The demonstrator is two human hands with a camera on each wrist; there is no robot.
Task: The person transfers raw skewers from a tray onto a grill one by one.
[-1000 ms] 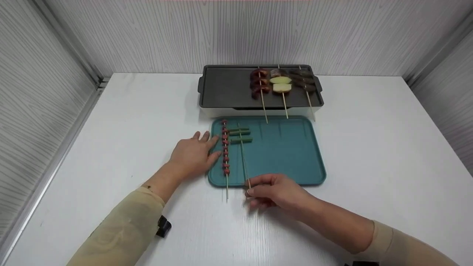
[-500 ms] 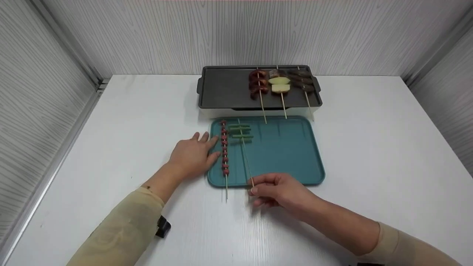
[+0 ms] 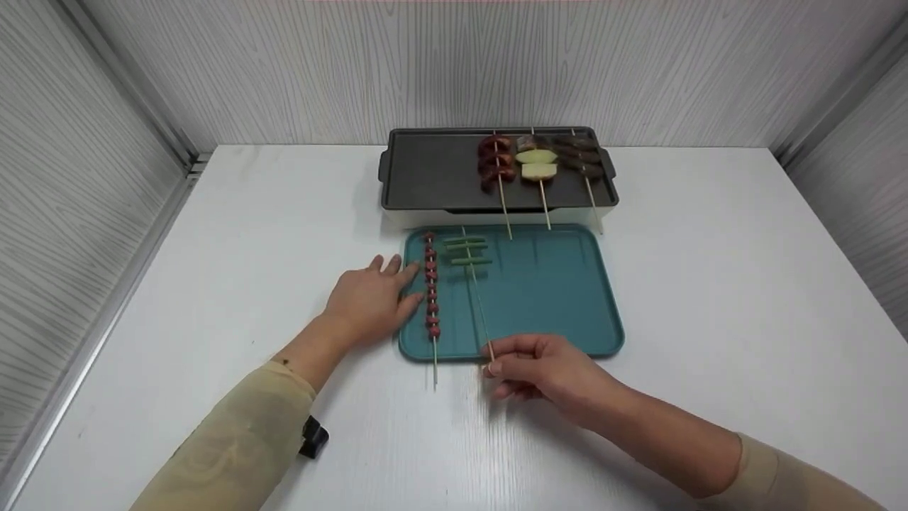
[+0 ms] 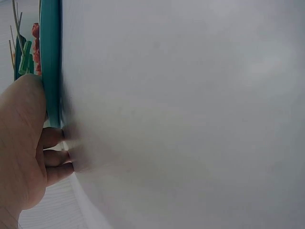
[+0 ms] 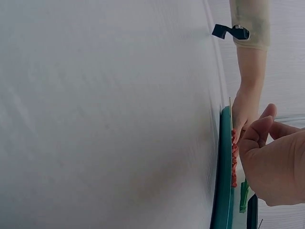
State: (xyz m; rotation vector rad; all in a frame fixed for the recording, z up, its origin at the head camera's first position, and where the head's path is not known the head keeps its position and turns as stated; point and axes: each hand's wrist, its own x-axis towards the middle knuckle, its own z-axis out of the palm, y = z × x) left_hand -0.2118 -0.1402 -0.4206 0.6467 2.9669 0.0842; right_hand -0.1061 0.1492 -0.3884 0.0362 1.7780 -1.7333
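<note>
My right hand (image 3: 543,372) pinches the lower end of a skewer of green vegetable sticks (image 3: 469,261). The skewer's far end hovers low over the teal tray (image 3: 553,312), casting a shadow there. To its left, a skewer of small red pieces (image 3: 433,291) lies along the tray's left side, its stick reaching past the front rim. My left hand (image 3: 369,301) rests at the tray's left edge with spread fingers, thumb and forefinger over the rim. In the left wrist view, the other fingertips (image 4: 61,172) touch the table.
Right behind the tray stands a white-based grill with a dark plate (image 3: 433,170). On its right half lie a dark red curled skewer (image 3: 496,160), a skewer with pale yellow pieces (image 3: 539,170) and a dark brown one (image 3: 582,156). Panel walls (image 3: 454,71) enclose the white table (image 3: 284,206).
My right hand has moved slightly right with the green skewer, whose far end has risen off the tray and shifted away from the red skewer. The left hand has stayed put.
</note>
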